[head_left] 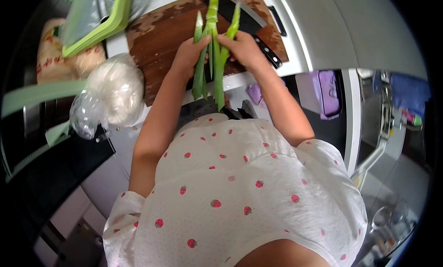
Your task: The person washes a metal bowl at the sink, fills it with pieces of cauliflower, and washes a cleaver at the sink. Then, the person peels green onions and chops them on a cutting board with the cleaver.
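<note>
Over the near edge of the wooden cutting board (159,59), a green onion (212,22) with several thick green stalks hangs between my hands. My left hand (190,55) pinches the leaves on the left, thumb on top. On the other side, my right hand (243,48) is closed around a bright green side stalk, its fingertips partly hidden. The lower leaf ends dangle past the counter edge toward the shirt. A cleaver (244,18) with a black riveted handle lies on the board just beyond my right hand.
To the left of the board sit a clear plastic bag of something white (117,87), a printed food package (50,50) and a green-rimmed container (117,29). A purple pouch (326,94) is below the counter at right.
</note>
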Tool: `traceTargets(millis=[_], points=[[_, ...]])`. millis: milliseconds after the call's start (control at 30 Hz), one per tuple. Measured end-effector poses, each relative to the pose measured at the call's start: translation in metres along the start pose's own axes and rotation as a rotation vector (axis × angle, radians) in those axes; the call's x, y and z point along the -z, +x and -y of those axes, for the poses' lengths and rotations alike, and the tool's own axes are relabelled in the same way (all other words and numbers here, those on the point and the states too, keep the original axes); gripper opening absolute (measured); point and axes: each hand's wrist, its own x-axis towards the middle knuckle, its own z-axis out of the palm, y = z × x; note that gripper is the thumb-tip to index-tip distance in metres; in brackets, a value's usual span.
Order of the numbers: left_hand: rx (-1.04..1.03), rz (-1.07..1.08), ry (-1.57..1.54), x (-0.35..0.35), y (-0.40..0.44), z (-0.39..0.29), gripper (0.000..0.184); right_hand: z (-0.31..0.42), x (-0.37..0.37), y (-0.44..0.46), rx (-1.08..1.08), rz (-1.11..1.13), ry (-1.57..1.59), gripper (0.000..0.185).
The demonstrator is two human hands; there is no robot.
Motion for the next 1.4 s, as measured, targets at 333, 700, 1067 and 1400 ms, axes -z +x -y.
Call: traceTargets(millis=[333, 700, 1067, 1400], points=[[-0.015, -0.062, -0.182, -0.049, -0.004, 0.035, 0.016, -0.055, 0.024, -0.111, 0.263, -0.625, -0.387, 0.021], [-0.051, -0.029, -0.201, -0.040, -0.002, 0.033, 0.017, -0.107, 0.122, -0.139, -0.103, -0.955, -0.809, 0.031], [-0.171, -0.222, 0.261, 0.013, -0.028, 0.006, 0.034, -0.041, 0.058, -0.004, 0.210, -0.317, -0.894, 0.065], [-0.165, -0.375, 0.517, 0.038, -0.012, 0.007, 0.046, -0.029, 0.085, -0.061, 0.244, -0.256, -0.835, 0.067]])
